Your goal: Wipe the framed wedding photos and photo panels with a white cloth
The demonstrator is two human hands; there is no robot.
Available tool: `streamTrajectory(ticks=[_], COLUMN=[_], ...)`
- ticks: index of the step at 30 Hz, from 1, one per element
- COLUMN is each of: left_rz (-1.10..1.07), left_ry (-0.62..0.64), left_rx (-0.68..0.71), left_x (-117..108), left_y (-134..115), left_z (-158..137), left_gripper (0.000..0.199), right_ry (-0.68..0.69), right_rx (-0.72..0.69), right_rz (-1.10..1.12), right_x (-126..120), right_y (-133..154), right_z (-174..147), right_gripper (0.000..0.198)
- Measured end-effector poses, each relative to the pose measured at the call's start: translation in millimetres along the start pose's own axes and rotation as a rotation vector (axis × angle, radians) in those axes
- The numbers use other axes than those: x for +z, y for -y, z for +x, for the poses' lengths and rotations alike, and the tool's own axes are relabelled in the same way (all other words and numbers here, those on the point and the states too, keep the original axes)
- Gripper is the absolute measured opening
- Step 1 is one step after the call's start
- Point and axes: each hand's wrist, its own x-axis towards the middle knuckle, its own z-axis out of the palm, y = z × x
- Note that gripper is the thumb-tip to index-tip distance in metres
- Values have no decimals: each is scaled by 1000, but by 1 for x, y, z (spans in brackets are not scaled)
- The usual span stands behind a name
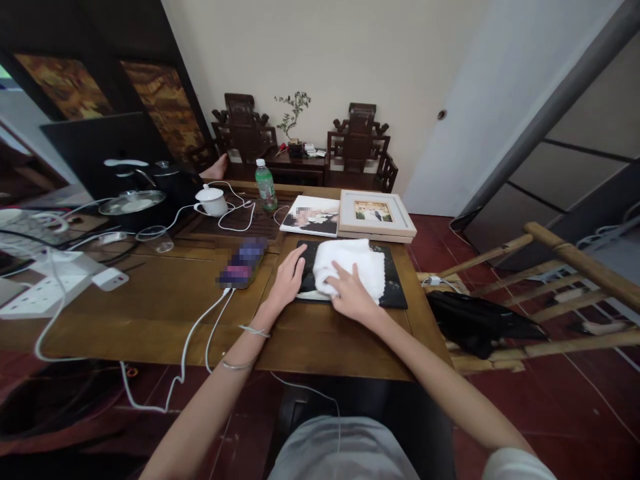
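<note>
A white cloth (367, 257), folded and with a scalloped edge, lies over a flat black board (395, 287) on the wooden table. My right hand (354, 297) is on the cloth, its fingers pressed into the folds at the near left side. At the board's left edge rests my left hand (289, 277), with nothing in it and its fingers stretched forward, the thumb slightly apart. The cloth hides the middle of the board. A pale strip shows under the cloth near the board's front edge.
Behind the board are a framed picture (403, 217) and a white photo panel (300, 223). A phone (245, 263) with white cables lies left of my left hand. Farther left stand a bottle (265, 187), a lidded cup (213, 201), a plastic cup (156, 240) and a power strip (45, 297).
</note>
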Motion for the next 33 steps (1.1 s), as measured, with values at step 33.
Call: streamTrajectory(ticks=[33], left_rz=[-379], left_ry=[316], left_rx=[-341], left_x=[5], left_y=[-7], left_z=[-1], left_gripper=[45], right_ry=[-1370], right_rx=[268], right_rz=[310], right_x=[-107], right_y=[20], right_z=[-26], right_gripper=[20])
